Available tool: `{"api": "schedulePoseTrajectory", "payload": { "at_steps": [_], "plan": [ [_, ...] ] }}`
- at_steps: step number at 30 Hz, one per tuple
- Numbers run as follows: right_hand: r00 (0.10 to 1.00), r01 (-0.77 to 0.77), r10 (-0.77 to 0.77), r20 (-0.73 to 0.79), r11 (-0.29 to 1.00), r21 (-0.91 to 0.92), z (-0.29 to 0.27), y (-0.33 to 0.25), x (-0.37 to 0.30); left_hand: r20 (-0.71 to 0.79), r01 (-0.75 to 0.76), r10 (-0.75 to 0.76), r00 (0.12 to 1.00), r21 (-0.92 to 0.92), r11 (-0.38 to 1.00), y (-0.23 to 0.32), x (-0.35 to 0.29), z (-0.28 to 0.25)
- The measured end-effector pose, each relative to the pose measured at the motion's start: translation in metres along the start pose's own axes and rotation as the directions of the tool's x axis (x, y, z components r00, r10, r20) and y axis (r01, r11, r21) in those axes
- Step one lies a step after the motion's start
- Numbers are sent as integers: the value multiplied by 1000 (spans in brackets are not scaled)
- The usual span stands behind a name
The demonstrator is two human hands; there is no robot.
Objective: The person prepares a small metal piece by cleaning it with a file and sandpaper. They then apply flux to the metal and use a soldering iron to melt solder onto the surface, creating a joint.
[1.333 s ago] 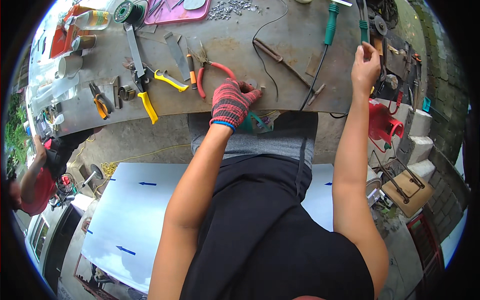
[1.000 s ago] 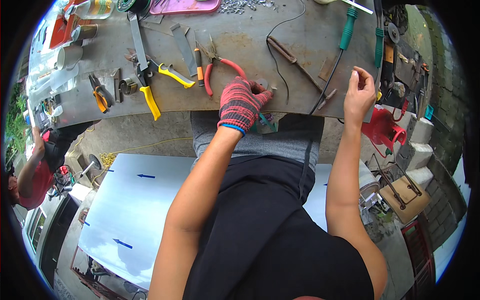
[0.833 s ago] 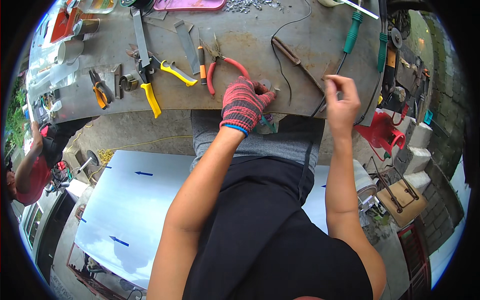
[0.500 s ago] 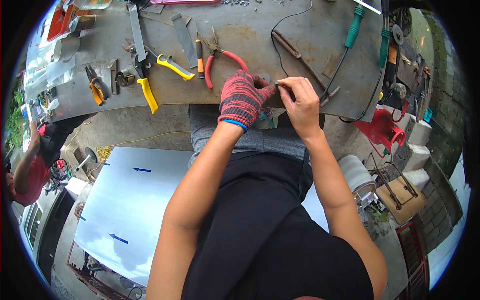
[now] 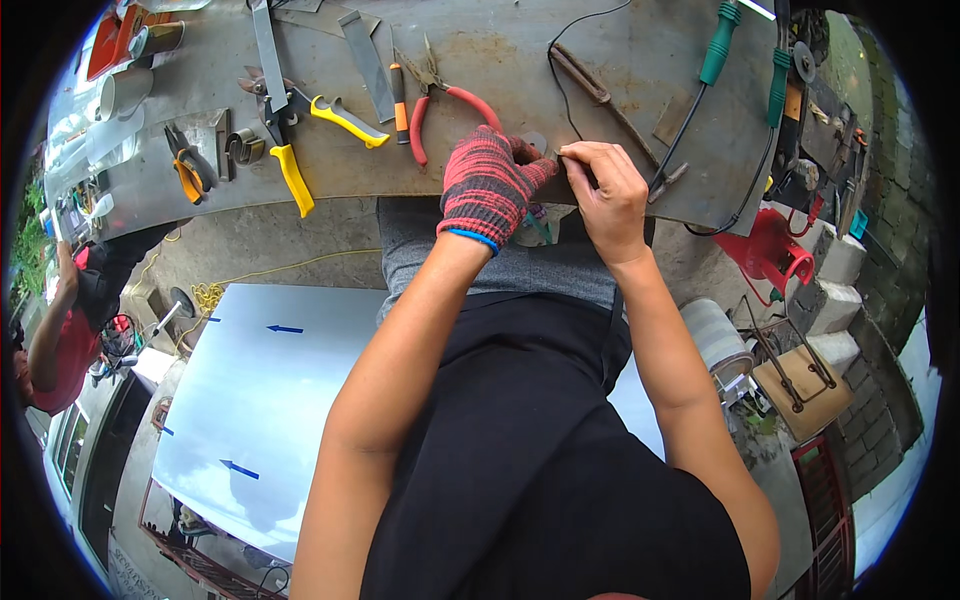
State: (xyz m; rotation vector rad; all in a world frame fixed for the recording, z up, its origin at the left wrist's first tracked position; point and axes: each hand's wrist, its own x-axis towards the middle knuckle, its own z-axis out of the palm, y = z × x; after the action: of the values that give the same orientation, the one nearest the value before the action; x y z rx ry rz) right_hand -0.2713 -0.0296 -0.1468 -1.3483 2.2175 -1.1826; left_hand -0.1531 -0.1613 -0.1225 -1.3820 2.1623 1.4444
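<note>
My left hand (image 5: 487, 185), in a red-and-black knit glove with a blue cuff, is near the front edge of the metal worktable (image 5: 480, 85). Its fingers are curled together, and what they hold is hidden. Close beside it, my bare right hand (image 5: 607, 190) pinches thumb against forefinger, the fingertips almost meeting the gloved ones. Something small and dark shows at the pinch, too small to name. A round grey metal disc (image 5: 536, 141) lies just beyond the glove. Red-handled long-nose pliers (image 5: 424, 92) lie spread open past my left hand, next to a screwdriver (image 5: 401, 115) with an orange-and-black handle.
Yellow-handled snips (image 5: 290, 178), metal strips (image 5: 366, 65) and orange-handled pliers (image 5: 186, 172) lie to the left. Rusty rods (image 5: 612, 105), a black cable (image 5: 675, 145) and a green-handled tool (image 5: 718, 45) are at right. A person in red (image 5: 62, 350) is at far left.
The view has shifted slightly, moving the table and tools a little up. My hands stay together at the edge, the right fingers slightly more bunched.
</note>
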Motion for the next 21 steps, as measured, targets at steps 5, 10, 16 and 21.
{"api": "schedulePoseTrajectory", "payload": {
  "at_steps": [5, 10, 16, 21],
  "plan": [
    [1000, 1, -1, 5, 1000, -10, 0, 0, 0, -5, 14, -14, 1000, -20, 1000, -2, 1, 1],
    [1000, -5, 5, 7, 1000, -3, 0, 1, -1, -33, -9, 9, 999, 2, 1000, -3, 0, 3],
    [1000, -7, 7, 4, 1000, 0, 0, 2, -1, -33, -9, 10, 999, 12, 1000, 0, -1, 2],
    [1000, 17, -18, -14, 1000, -20, 0, 1, 1, -25, -7, 7, 1000, 7, 1000, 0, 0, 1]
  ]
}}
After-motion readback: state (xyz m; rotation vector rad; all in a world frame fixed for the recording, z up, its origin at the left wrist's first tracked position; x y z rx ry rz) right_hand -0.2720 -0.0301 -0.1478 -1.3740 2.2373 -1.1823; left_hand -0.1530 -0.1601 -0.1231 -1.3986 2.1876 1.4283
